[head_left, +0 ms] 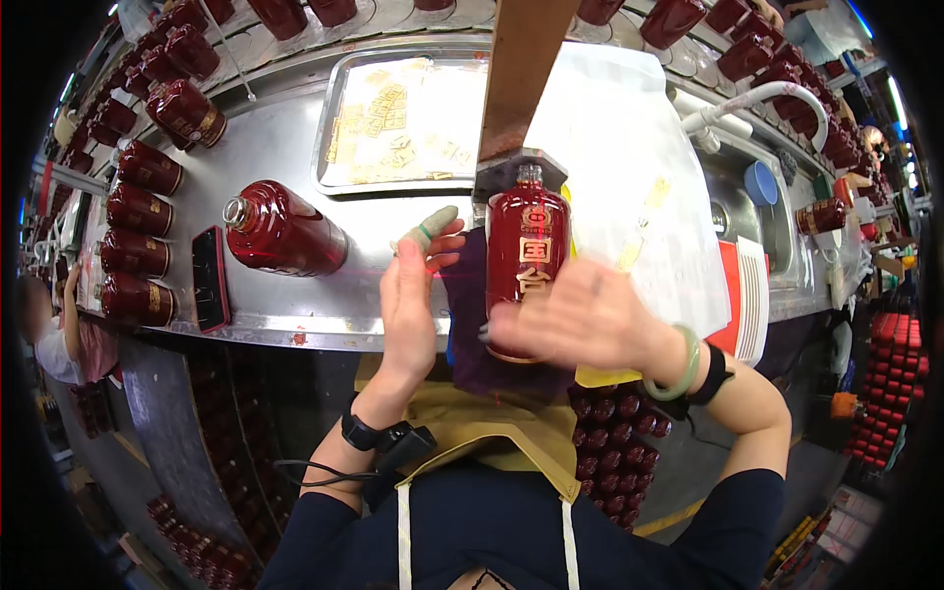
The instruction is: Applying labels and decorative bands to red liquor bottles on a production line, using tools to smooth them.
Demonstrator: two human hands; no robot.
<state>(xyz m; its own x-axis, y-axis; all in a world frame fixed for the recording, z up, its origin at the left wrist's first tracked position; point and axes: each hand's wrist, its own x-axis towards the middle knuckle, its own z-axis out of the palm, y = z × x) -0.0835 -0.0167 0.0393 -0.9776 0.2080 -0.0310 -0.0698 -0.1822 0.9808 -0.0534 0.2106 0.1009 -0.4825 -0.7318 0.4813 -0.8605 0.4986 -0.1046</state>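
Left hand (410, 295) flat and upright, fingers together and stretched, edge-on to the camera, thumb tip wrapped in a pale cot; palm set just beside the purple cloth (462, 295) at the left flank of the red bottle (528, 258). Whether touching the glass itself: cannot tell. Right hand (580, 320) spread and smeared by motion blur, laid over the lower right of the red bottle, fingers too blurred to count or to judge as gripping; green bangle and black band on that wrist.

Red bottle lying on the purple cloth at the near edge of the steel bench (295, 324), long axis running away from the body, neck and clear stopper pointing toward a grey block (511, 172) under a brown beam (526, 69), gold characters facing up. Base hidden behind the right hand.

Further left, a second red bottle (283, 232) on its side, open mouth pointing left. Beyond, a metal tray (403, 123) of gold labels, details too small to read. Rows of red bottles along the left rim, bent by the lens; a white sheet (629, 167) to the right, partly cut by the beam.
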